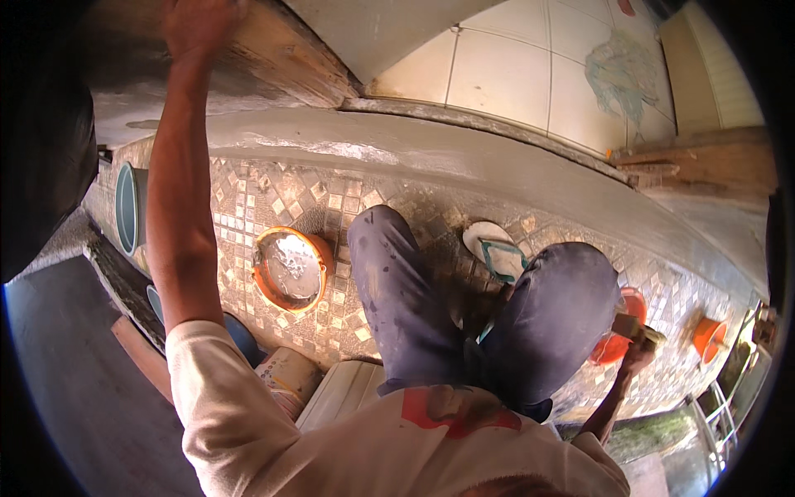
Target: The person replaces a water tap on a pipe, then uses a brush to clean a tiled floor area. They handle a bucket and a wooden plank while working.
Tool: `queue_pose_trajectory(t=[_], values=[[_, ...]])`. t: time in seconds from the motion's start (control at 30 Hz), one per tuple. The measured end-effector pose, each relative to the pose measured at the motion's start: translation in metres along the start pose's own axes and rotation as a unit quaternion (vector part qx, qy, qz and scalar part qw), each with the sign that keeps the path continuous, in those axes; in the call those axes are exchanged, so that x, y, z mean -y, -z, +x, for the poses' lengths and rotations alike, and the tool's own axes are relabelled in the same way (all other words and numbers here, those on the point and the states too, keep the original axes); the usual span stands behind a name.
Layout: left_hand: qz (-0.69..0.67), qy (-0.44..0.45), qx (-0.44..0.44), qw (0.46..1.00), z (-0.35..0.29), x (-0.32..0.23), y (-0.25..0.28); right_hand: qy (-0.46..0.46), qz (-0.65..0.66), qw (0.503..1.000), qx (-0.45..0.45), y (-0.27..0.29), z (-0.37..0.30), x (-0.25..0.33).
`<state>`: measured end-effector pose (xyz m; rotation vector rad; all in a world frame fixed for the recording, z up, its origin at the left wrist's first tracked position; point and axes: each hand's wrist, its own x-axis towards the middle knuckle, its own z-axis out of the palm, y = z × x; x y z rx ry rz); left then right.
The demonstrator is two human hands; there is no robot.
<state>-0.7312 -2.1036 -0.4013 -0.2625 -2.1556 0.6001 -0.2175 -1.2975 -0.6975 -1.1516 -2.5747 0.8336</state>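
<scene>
My left arm reaches far forward, and my left hand (199, 29) is at the top edge, against or just over a worn wooden board (277, 50). Its fingers are dim and partly cut off, so their pose is unclear. Low on the right side, my right hand (638, 354) is closed around what looks like a wide brush (629, 325) with a brown block-like end. The brush is beside the rim of a red bucket (611, 348), partly hidden behind my right knee. A wet grey plastered ledge (373, 141) runs across in front of my knees.
An orange bucket of greyish mix (290, 269) stands on the patterned tile floor. Farther left is a green-rimmed bucket (127, 207); a small orange bucket (709, 340) is at far right. A sandal (501, 253) shows by my knee. White tiles (501, 70) lie beyond the ledge.
</scene>
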Motion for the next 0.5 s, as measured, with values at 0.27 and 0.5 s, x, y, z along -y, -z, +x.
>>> queue_pose_trajectory(t=[0.27,0.5], values=[[0.018,-0.047,-0.027,0.998,0.0,0.011,-0.018,0.017,0.404,0.905,0.134,-0.115,0.071,0.255],[0.09,-0.116,-0.097,0.984,0.002,0.008,-0.026,0.168,0.411,0.784,0.434,-0.363,0.042,0.542]])
